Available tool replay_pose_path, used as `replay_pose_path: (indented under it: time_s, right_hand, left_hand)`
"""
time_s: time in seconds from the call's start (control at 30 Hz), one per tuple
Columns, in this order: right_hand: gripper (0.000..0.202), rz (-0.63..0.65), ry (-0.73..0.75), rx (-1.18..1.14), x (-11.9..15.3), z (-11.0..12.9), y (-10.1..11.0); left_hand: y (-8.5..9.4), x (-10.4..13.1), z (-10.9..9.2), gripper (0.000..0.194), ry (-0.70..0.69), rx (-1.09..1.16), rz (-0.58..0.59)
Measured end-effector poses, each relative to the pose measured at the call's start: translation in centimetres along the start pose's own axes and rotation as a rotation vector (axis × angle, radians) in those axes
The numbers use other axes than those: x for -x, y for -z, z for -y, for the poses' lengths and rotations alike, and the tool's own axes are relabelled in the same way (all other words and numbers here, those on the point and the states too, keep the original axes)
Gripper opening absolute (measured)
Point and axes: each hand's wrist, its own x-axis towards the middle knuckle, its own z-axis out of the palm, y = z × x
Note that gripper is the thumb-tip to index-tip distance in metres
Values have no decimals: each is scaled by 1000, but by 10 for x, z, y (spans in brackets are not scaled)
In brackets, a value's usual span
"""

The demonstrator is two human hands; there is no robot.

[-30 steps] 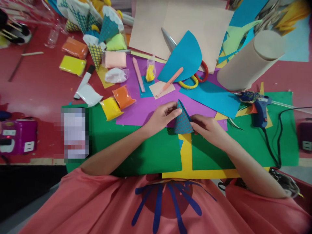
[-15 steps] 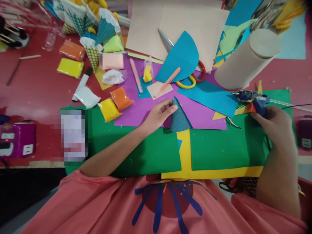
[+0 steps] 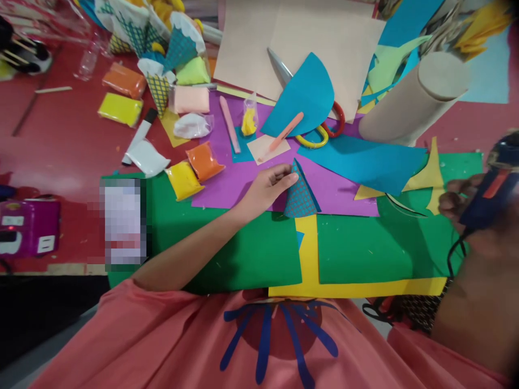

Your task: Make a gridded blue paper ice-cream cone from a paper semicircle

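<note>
Over on the right it's all a smear: the right hand (image 3: 488, 232) and the hot-glue gun (image 3: 478, 204) are badly blurred, the gun sliced by the picture's edge! To the left hand (image 3: 272, 188), its thumb screening some fingertips at the patterned paper cone (image 3: 300, 197). Scissors (image 3: 279, 65), middle buried under blue paper (image 3: 306, 97)! Pixel blocks mask the phone (image 3: 122, 216); the peach marker's (image 3: 287, 131) lettering's too tiny to read.

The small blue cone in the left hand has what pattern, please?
The cone bears a grid of thin reddish crossing lines, clearest in the head view.
</note>
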Motion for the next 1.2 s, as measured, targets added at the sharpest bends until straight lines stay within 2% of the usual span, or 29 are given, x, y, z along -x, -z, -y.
replay_pose_path:
  time_s: [0.03, 0.1, 0.2, 0.33, 0.43, 0.53, 0.7, 0.87, 1.2]
  right_hand:
    - [34, 109, -116, -112, 0, 5, -9]
    - [32, 272, -248, -225, 2, 14, -32]
    - [27, 432, -324, -294, 9, 24, -70]
    - [19, 673, -224, -240, 16, 30, -113]
    - [17, 695, -82, -257, 15, 26, -131]
    - [19, 669, -46, -293, 13, 17, -137]
    - [29, 694, -54, -250, 12, 8, -132]
    - [32, 659, -43, -152, 13, 6, -132]
    - [32, 661, -2, -160, 14, 7, -133]
  left_hand:
    - [0, 0, 0, 49, 0, -10, 0]
    - [0, 1, -1, 49, 2, -34, -6]
    - [0, 3, -1, 50, 7, -59, -10]
    - [1, 4, -2, 50, 4, -111, -26]
    - [2, 4, -1, 49, 7, -156, -63]
    - [4, 4, 1, 50, 21, -167, -97]
    - [5, 4, 3, 49, 65, -150, -136]
    - [3, 5, 2, 52, 62, -174, -143]
    - [3, 5, 3, 52, 64, -214, -134]
